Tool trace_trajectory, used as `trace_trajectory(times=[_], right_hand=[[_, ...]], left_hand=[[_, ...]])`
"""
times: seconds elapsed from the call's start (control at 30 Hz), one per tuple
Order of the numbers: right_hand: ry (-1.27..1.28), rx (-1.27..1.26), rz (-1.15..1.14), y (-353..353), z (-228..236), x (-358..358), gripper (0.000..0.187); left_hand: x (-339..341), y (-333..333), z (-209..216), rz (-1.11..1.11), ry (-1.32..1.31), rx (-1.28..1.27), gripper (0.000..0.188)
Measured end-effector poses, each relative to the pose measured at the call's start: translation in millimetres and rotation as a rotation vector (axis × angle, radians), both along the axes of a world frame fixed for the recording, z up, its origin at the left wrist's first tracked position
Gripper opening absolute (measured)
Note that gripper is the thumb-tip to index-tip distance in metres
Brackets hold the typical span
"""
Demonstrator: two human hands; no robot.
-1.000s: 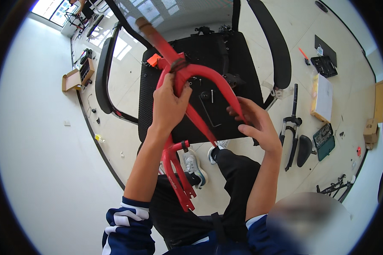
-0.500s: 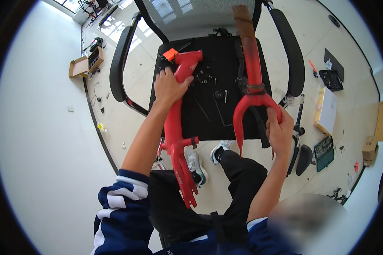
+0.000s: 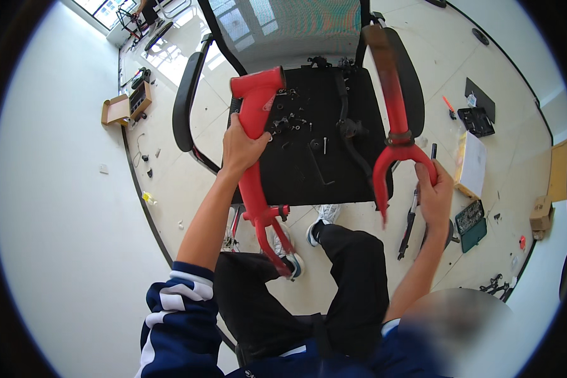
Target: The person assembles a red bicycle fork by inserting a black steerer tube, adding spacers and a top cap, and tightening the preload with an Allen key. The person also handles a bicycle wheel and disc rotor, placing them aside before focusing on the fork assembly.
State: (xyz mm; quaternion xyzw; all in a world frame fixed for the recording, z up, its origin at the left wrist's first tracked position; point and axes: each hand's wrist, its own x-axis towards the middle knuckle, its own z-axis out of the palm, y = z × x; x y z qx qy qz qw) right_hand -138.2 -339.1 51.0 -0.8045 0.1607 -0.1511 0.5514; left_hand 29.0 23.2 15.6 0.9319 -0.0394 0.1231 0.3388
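Note:
My left hand is wrapped round the thick tube of a red bicycle frame, just below its head tube. The frame's forked rear end points down toward my knees. Out to the right, my right hand grips one leg of a red bicycle fork near its crown. The fork's steerer tube, brown at the tip, points away from me. Between the two parts, the black chair seat carries small nuts and bolts, an L-shaped hex key and a black arm-like part.
Chair armrests flank the seat. On the floor to the right lie a white-topped box, a green tool case and a black case. An opened cardboard box sits by the left wall. My shoes are below the seat.
The frame has risen closer to me, its head tube turning left and covering the orange piece. The fork has swung right, past the seat's edge. Both hands keep their grips.

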Motion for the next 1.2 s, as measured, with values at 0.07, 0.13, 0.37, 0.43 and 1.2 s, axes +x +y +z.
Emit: trace_trajectory(times=[0.07,0.13,0.37,0.43,1.2], right_hand=[[-0.006,-0.27,0.07,-13,13,-12,0.036],[0.063,-0.437,0.159,-17,40,-25,0.035],[0.12,-0.787,0.356,-3,99,-42,0.04],[0.096,-0.821,0.36,-1,107,-44,0.038],[0.306,-0.828,0.897,0,200,31,0.039]], left_hand=[[-19,3,14,-0.008,-0.073,-0.085,0.055],[-39,8,22,0.006,-0.146,-0.152,0.051],[-75,12,20,-0.042,-0.197,-0.22,0.044],[-85,12,20,-0.06,-0.189,-0.253,0.046],[-127,8,10,-0.168,-0.282,-0.226,0.056]])
